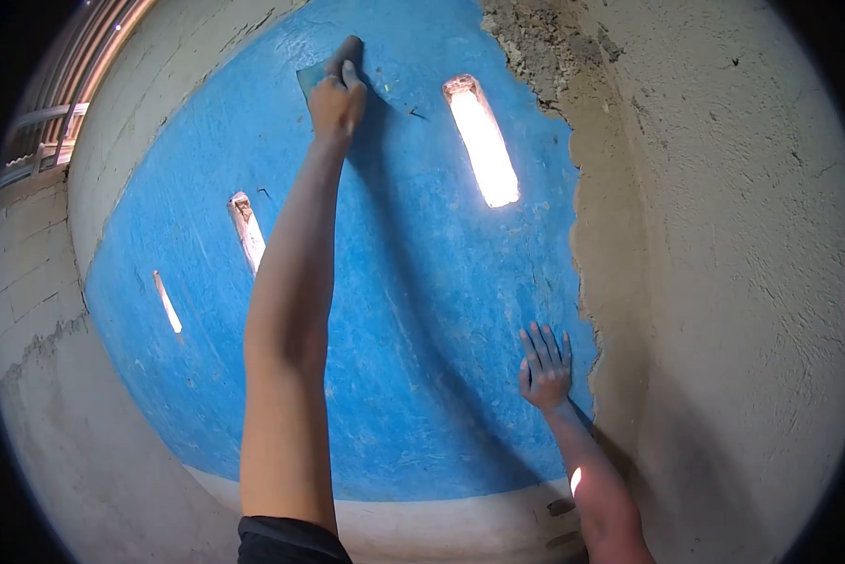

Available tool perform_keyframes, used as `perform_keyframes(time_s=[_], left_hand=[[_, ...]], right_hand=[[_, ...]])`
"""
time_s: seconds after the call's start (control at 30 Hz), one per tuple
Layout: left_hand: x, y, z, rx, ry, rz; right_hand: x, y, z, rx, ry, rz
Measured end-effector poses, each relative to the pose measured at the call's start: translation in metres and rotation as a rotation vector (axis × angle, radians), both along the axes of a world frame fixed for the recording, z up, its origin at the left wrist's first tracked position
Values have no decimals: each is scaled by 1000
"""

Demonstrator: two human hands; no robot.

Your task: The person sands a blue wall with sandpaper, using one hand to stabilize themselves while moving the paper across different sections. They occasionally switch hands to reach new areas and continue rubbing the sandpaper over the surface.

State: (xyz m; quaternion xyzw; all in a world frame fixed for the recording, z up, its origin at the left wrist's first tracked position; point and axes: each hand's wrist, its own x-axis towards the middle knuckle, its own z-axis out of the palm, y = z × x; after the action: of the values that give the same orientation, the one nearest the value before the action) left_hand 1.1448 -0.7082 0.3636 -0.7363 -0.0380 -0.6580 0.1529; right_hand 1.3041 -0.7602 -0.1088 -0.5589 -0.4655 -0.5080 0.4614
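Note:
My left hand is stretched high up on a blue-painted wall. It presses a small flat blue-green pad against the paint, fingers closed over it. The pad is mostly hidden under the hand; I cannot tell if it is sandpaper or a scraper. My right hand lies flat on the blue wall lower right, fingers spread, holding nothing. It rests close to the ragged edge where the blue paint meets bare plaster.
Three narrow vent slots let in bright light: a large one, a middle one, a small one. Rough unpainted plaster fills the right side. A block wall and corrugated roofing stand at the left.

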Motion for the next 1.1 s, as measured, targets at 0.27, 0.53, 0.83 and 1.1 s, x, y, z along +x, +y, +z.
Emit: perform_keyframes(time_s=[0.27,0.53,0.83,1.1], left_hand=[[-19,53,10,-51,-155,148],[-47,65,-7,-73,-121,-51],[-75,80,-48,161,-22,112],[-94,78,-23,-106,-92,214]], right_hand=[[1,2,0,-14,0,-21],[1,1,-3,-26,-27,-50],[-1,1,-2,-38,-41,-69],[-1,5,-3,-36,-22,-63]])
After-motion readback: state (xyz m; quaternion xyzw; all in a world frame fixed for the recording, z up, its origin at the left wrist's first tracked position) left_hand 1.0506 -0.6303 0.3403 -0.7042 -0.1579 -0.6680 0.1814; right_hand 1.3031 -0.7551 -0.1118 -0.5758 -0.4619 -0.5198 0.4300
